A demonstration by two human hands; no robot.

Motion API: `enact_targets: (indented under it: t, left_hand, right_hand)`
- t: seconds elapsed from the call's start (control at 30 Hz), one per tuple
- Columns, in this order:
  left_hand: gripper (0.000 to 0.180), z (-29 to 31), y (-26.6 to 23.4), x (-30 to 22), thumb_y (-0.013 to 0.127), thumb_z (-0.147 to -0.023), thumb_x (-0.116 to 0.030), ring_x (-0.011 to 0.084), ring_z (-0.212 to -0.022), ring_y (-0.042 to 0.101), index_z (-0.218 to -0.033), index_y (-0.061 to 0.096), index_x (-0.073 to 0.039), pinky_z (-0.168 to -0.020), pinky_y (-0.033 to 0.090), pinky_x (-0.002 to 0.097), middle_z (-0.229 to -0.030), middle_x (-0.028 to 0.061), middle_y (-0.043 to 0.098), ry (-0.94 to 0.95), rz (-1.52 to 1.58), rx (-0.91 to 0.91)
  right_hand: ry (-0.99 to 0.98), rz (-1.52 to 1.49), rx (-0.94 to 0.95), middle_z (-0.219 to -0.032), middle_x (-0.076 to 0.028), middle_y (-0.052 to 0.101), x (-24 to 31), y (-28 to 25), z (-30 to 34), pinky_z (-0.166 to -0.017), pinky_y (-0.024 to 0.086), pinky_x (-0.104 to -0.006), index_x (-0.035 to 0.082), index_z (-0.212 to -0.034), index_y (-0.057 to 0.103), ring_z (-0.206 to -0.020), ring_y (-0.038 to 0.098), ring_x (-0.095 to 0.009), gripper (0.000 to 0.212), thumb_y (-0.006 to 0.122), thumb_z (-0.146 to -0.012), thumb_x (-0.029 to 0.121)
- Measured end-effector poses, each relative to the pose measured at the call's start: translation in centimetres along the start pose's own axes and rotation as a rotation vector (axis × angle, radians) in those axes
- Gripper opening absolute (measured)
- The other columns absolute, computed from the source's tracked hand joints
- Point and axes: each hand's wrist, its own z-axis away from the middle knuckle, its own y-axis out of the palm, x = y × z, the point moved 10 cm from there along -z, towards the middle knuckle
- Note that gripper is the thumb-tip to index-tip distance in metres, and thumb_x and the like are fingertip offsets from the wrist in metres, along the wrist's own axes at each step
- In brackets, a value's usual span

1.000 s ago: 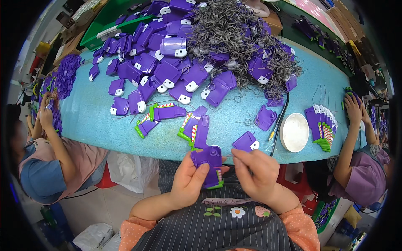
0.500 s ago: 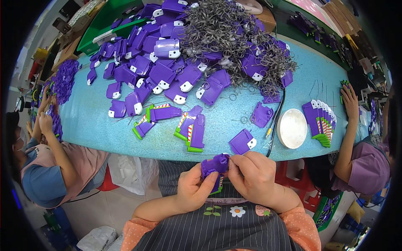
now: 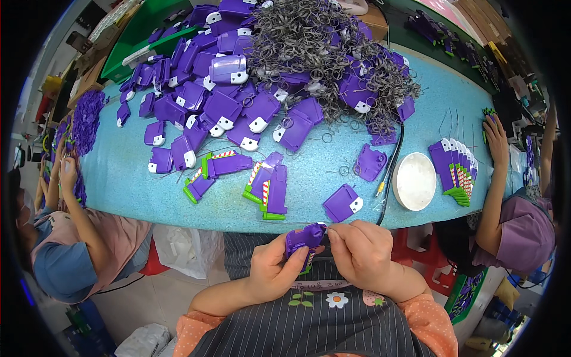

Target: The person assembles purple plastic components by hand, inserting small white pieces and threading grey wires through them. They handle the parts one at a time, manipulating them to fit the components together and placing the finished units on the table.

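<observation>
My left hand (image 3: 270, 266) grips a purple plastic toy part (image 3: 305, 239) at the table's near edge, above the lap. A striped red-and-white strip with a bit of green shows below its thumb. At the part's right end my right hand (image 3: 364, 253) is closed in a pinch, thumb against bent fingers. Something small and dark shows by its fingertips, too small to name. On the table ahead lies a purple panel with a white corner (image 3: 342, 203). Beyond it sits a plain purple piece (image 3: 370, 162). Purple wing pieces with green ends (image 3: 275, 190) overlap left of these.
A heap of purple panels (image 3: 223, 107) and a tangle of grey wire rings (image 3: 321, 53) cover the far side. To the right stand a white bowl (image 3: 414, 181), a black cable (image 3: 391, 178) and fanned wing pieces (image 3: 453, 172). Other people work at both sides.
My right hand has shifted slightly away from the purple part, opening a small gap. The left hand keeps its hold, with the part tilted a little. The view has moved slightly.
</observation>
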Motion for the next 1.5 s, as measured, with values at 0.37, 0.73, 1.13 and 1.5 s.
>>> enact_targets:
  t: [0.37,0.73,1.13,1.5]
  left_hand:
    - [0.028,0.3,0.4,0.1,0.048,-0.093,-0.005,0.0072,-0.080,0.061,-0.117,0.052,0.007,-0.068,0.049,0.0207,-0.096,0.0102,0.067,-0.045,0.051,0.026]
    - [0.027,0.9,1.1,0.7,0.048,-0.094,-0.006,0.0072,-0.081,0.058,-0.117,0.052,0.007,-0.070,0.048,0.0211,-0.096,0.0075,0.064,-0.115,0.238,0.004]
    - [0.028,0.2,3.4,-4.1,0.059,-0.082,-0.002,0.0224,-0.067,0.066,-0.110,0.056,0.004,-0.055,0.051,0.0286,-0.082,0.0165,0.064,0.382,-0.647,0.209]
    - [0.028,-0.3,-0.7,-2.7,0.054,-0.089,-0.004,0.0185,-0.072,0.066,-0.114,0.050,0.008,-0.062,0.052,0.0285,-0.092,0.0145,0.065,0.108,-0.270,-0.115]
  right_hand:
    - [-0.079,0.025,-0.124,-0.058,-0.006,0.054,0.3,-0.4,0.5,-0.041,0.040,-0.0300,0.000,-0.076,0.060,-0.045,0.052,-0.020,0.011,0.069,-0.071,0.004]
    - [-0.126,0.076,-0.200,-0.058,-0.005,0.052,0.8,-0.8,1.3,-0.040,0.039,-0.0284,-0.001,-0.077,0.061,-0.045,0.051,-0.018,0.013,0.070,-0.069,0.004]
    - [0.201,-0.489,0.365,-0.075,-0.014,0.055,-3.3,3.2,0.3,-0.058,0.045,-0.0363,-0.002,-0.080,0.056,-0.070,0.057,-0.033,0.010,0.056,-0.082,0.008]
    - [0.334,-0.695,0.135,-0.101,-0.011,0.059,-3.1,3.4,0.7,-0.061,0.045,-0.0232,-0.001,-0.109,0.057,-0.080,0.057,-0.014,0.028,0.062,-0.081,0.003]
